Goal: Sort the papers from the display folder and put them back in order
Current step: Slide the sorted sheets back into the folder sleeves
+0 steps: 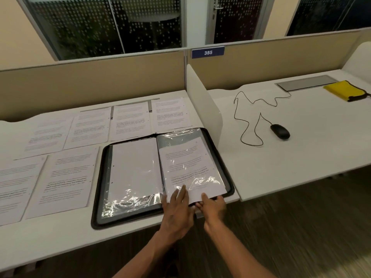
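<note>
A black display folder (100, 197) lies open on the white desk, its clear sleeves glinting. The left sleeve holds a blank-looking sheet (134, 167). A printed sheet (190, 169) sits partly in the right sleeve, its lower edge sticking out toward me. My left hand (176, 209) lies flat with straight fingers on the bottom of the right sleeve. My right hand (212, 205) pinches the sheet's protruding lower edge. Several printed pages (66, 179) lie spread in rows to the left of and behind the folder.
A white divider panel (202, 105) stands right of the folder. On the neighbouring desk are a black wired mouse (280, 131), a yellow cloth bag (345, 90) and a grey cable hatch (305, 82). A beige partition (90, 83) closes the back.
</note>
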Motion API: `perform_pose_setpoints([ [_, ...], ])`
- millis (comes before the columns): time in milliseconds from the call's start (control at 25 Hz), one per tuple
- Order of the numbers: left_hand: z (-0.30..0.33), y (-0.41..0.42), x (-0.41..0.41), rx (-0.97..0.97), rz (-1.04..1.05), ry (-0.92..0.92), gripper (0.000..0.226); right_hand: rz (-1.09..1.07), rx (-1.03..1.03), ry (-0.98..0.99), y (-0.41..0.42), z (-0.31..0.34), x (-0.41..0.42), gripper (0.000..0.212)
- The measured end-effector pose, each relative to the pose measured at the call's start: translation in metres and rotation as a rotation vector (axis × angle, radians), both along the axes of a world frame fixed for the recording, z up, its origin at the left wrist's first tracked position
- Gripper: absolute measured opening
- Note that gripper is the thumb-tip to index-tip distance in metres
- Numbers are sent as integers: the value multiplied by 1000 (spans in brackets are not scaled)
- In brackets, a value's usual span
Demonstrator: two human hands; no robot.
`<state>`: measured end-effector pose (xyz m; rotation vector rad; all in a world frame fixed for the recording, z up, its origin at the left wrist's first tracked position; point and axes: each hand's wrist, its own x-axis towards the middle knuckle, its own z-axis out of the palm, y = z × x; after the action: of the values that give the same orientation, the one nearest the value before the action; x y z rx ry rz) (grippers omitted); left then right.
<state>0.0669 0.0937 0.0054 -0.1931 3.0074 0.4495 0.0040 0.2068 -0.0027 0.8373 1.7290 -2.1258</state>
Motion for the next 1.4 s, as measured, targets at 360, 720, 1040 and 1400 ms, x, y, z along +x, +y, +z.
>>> perform_pose_setpoints([
  [360, 2, -7, 4, 166, 29, 65, 68, 85, 7, -30, -55, 0, -35, 15],
  [720, 3, -24, 7, 230, -34, 29, 83, 283, 88, -15, -43, 18, -40, 14],
  [1040, 6, -40, 4, 283, -68, 13, 77, -61, 467, 173, 6, 35, -45, 18],
  [1400, 27, -64, -3, 863, 274, 309, 24, 216, 519, 485, -61, 72, -35, 29],
])
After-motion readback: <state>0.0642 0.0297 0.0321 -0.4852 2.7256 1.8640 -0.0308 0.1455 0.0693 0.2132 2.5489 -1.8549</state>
